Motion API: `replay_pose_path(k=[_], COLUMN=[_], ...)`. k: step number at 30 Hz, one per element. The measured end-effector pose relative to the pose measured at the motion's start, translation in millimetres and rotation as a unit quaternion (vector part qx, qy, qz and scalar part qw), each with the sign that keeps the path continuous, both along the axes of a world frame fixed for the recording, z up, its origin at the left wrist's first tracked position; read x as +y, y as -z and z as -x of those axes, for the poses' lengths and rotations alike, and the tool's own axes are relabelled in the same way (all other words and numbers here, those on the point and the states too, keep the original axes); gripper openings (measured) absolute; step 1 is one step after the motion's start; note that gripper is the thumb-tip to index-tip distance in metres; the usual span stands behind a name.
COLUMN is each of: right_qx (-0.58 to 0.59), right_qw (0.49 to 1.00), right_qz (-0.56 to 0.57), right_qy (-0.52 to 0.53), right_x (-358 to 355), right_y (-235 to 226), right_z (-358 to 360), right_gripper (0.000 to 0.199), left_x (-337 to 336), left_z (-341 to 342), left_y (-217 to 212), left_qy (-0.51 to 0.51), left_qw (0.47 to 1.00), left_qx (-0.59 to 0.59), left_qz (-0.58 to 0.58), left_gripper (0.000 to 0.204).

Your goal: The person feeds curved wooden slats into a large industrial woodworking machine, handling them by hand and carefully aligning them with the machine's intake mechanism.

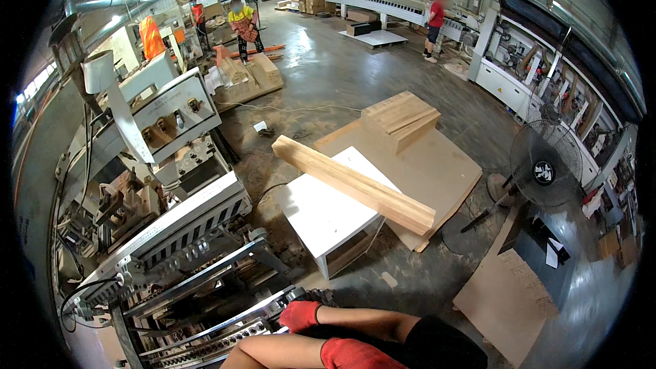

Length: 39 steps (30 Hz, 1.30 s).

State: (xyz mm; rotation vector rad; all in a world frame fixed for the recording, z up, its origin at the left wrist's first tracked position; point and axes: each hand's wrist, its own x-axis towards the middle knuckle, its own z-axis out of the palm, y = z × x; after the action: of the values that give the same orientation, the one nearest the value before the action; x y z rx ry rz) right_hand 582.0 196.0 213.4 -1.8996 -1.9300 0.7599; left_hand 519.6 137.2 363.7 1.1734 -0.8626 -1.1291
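My forearms cross in front of me at the lower edge. My right hand (pixel 299 316), in a red glove, lies to the left, beside the near end of a machine's metal rails (pixel 232 333). Its fingers do not show distinctly. My left hand (pixel 359 355), also red-gloved, reaches rightward below the other forearm, and the picture's edge cuts it off. I see no object in either hand. Ahead, a small stack of long wooden strips (pixel 355 184) lies slantwise across a white table (pixel 328 208), out of my hands' reach.
A block of stacked boards (pixel 400 119) sits on a brown sheet (pixel 451 167) beyond the table. A black fan (pixel 544 171) stands right, near cardboard (pixel 506 301). Machinery (pixel 171 123) fills the left. One person (pixel 244 27) holds something reddish; another (pixel 435 24) stands by a long machine.
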Motion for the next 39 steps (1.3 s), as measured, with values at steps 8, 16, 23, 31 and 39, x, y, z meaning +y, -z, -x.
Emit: replay_pose_path(k=[8,16,23,31,39], right_qx=[0.002,0.157,-0.359,-0.423,-0.402], right_qw=[0.999,0.937,0.657,0.648,0.642], right_qz=[-0.046,-0.221,-0.128,-0.077,-0.032], right_qy=[0.017,0.222,0.65,0.629,0.653], right_x=[-8.1,-67.8,-165.2,-182.2,-173.3], right_y=[-12.6,-101.3,-54.4,-22.9,-20.5], right_z=[2.6,-68.4,-236.3,-249.3,-250.8], right_gripper=[0.04,0.05,0.051,0.046,0.055], left_x=[7.5,78.6,137.6,157.2,173.0], left_z=[-0.6,-45.3,2.7,43.8,24.7], left_y=[-41.7,-119.5,-50.7,-25.7,30.5], left_qy=[0.009,-0.152,-0.552,-0.631,-0.609], left_qw=[0.997,0.966,0.831,0.765,0.791], left_qx=[0.018,0.029,0.064,0.073,0.036], left_qz=[0.071,0.209,-0.003,-0.106,-0.052], left_gripper=[0.043,0.049,0.07,0.048,0.05])
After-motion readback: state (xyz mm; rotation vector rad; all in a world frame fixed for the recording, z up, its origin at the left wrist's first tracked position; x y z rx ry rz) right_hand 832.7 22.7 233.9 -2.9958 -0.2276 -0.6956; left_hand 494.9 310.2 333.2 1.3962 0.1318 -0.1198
